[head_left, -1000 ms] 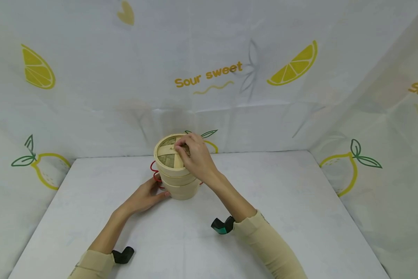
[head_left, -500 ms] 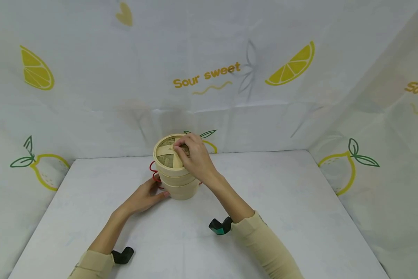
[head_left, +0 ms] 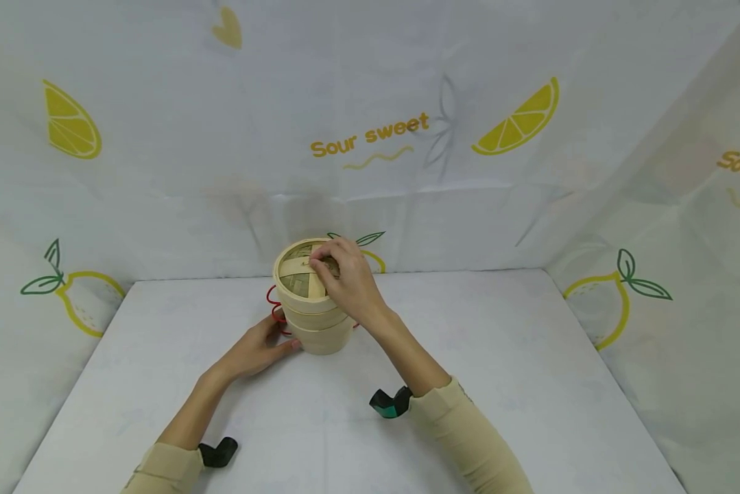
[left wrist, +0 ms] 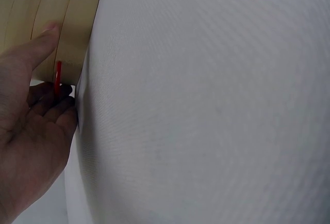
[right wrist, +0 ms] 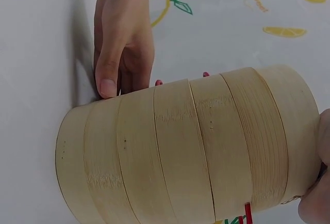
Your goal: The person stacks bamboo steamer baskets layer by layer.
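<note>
A stack of round bamboo steamer tiers (head_left: pixel 319 337) stands upright near the back of the table, topped by a woven lid (head_left: pixel 294 283). My right hand (head_left: pixel 348 278) is over the lid, thumb and forefinger pinching at its centre; the exact spot is hidden by the fingers. Low on the stack's left side, my left hand (head_left: pixel 255 348) holds the steamer, thumb against the wall and fingers bent beside it. A red handle (left wrist: pixel 58 79) is next to those fingers in the left wrist view. The right wrist view shows the tiers (right wrist: pixel 175 146) closely stacked.
The white table (head_left: pixel 468 343) reaches to a lemon-printed cloth backdrop (head_left: pixel 252 137) just behind the steamer. More red handles (head_left: pixel 274 295) stick out from the stack's left side. Dark wrist devices (head_left: pixel 393 402) project from both sleeves.
</note>
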A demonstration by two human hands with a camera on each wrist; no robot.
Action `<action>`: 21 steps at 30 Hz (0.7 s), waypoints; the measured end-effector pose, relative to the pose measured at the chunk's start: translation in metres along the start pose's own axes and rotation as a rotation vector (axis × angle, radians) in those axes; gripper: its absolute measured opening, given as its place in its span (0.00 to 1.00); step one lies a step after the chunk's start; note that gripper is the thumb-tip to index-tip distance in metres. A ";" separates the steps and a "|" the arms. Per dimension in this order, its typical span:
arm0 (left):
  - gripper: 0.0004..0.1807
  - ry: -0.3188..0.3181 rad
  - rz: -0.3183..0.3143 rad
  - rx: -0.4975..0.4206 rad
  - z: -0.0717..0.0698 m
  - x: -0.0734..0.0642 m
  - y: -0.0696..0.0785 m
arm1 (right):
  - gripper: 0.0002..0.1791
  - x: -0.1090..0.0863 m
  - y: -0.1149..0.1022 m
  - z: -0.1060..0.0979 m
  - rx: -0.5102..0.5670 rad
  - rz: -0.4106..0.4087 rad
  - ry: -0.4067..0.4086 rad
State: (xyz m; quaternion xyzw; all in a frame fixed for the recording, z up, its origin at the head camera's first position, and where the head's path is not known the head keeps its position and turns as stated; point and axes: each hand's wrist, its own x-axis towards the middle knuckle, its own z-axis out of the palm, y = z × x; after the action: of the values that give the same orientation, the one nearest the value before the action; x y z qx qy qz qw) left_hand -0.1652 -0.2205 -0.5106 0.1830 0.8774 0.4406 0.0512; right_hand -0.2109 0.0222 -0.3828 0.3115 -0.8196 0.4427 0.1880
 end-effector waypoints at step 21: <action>0.41 -0.001 0.023 -0.022 0.001 0.002 -0.002 | 0.07 -0.002 0.005 -0.004 0.008 -0.056 0.041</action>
State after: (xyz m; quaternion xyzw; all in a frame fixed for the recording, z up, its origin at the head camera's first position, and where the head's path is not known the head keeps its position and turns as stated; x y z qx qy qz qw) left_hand -0.1673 -0.2197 -0.5128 0.1929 0.8703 0.4506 0.0486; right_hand -0.2124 0.0280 -0.3851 0.3259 -0.8048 0.4466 0.2160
